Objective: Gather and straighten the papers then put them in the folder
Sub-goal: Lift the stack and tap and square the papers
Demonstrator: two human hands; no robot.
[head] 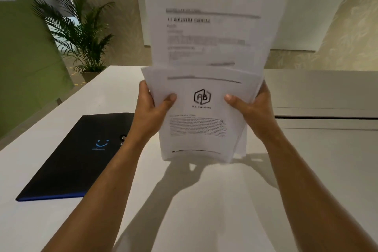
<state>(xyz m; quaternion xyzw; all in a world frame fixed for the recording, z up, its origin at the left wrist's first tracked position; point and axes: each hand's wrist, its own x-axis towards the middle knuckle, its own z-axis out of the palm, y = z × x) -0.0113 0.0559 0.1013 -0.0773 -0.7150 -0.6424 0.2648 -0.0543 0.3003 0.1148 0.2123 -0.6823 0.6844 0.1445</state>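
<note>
I hold a stack of white printed papers (204,80) upright above the white table (184,200). My left hand (152,106) grips the stack's left edge and my right hand (250,108) grips its right edge, thumbs on the front sheet. The sheets are uneven: the front one, with an "AB Industries" logo, sits lower, and a blurred sheet behind rises well above it. The stack's bottom edge is close to the tabletop; whether it touches is unclear. A closed black folder (77,157) with a blue smile mark and blue edge lies flat on the table to the left.
A potted palm (81,30) stands beyond the table's far left corner beside a green wall. A second white surface (327,96) adjoins the table at the right, with a dark gap along it.
</note>
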